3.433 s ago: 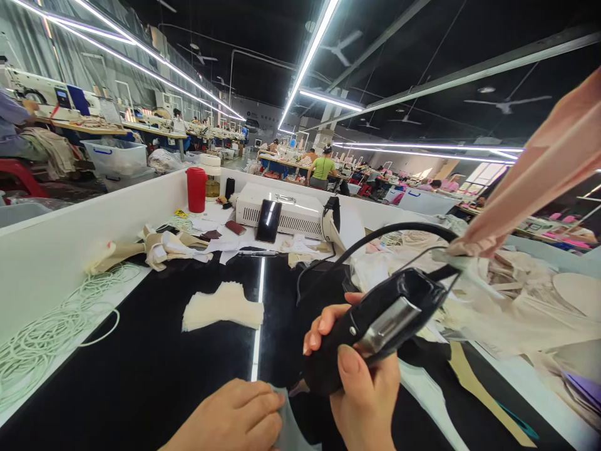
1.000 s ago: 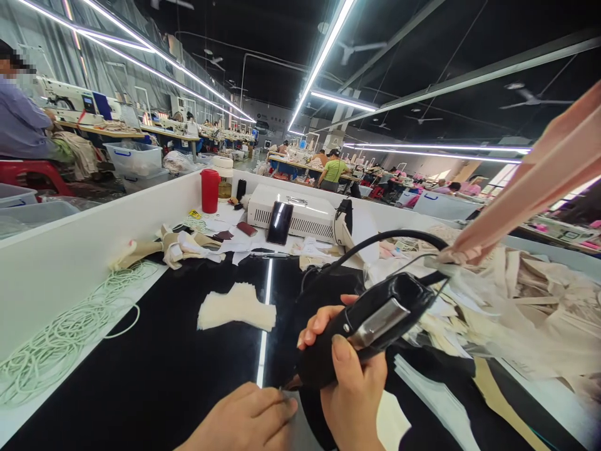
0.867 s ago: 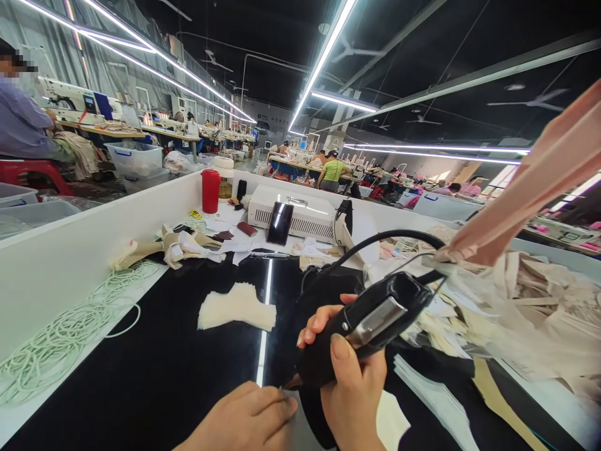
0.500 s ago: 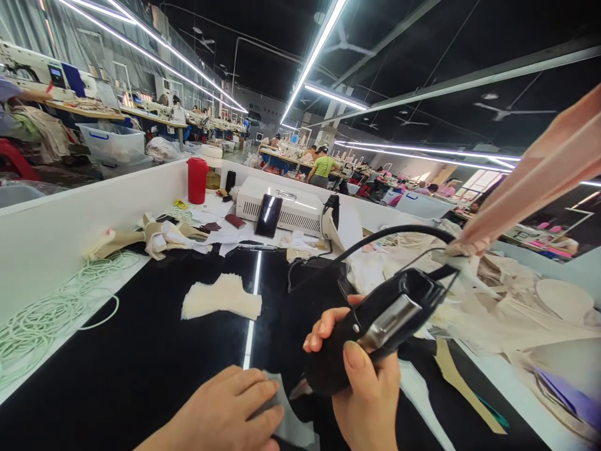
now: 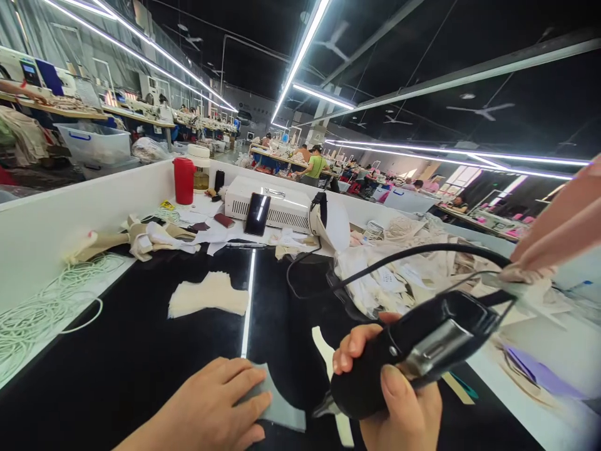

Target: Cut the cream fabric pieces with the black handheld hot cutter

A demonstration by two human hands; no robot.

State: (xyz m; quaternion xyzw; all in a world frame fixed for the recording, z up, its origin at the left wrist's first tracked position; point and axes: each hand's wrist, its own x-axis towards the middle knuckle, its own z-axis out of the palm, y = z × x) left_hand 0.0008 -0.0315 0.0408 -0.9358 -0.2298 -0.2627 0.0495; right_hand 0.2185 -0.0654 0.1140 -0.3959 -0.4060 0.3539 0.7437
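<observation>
My right hand (image 5: 399,401) is wrapped round a black corded hand tool (image 5: 422,347) with a metal plate on its side; its tip points down at the black table (image 5: 141,357). A thick black cable (image 5: 422,250) arcs from the tool's back end. My left hand (image 5: 211,407) lies flat with fingers stretched out, pressing on a small grey fabric piece (image 5: 277,407) just left of the tool's tip. A narrow pale strip (image 5: 328,357) lies on the table beside the tool.
A stack of cream fabric pieces (image 5: 206,294) lies ahead. White cord (image 5: 42,300) is coiled at left. A white machine (image 5: 272,210), phone (image 5: 258,214) and red flask (image 5: 183,180) stand at the back. Pale fabric scraps (image 5: 413,263) heap at right. A pink sleeve (image 5: 558,225) reaches in from the right.
The view has swung left and down. My right hand with the tool has shifted right, away from the grey piece. My left hand has flattened on that piece, which now shows more.
</observation>
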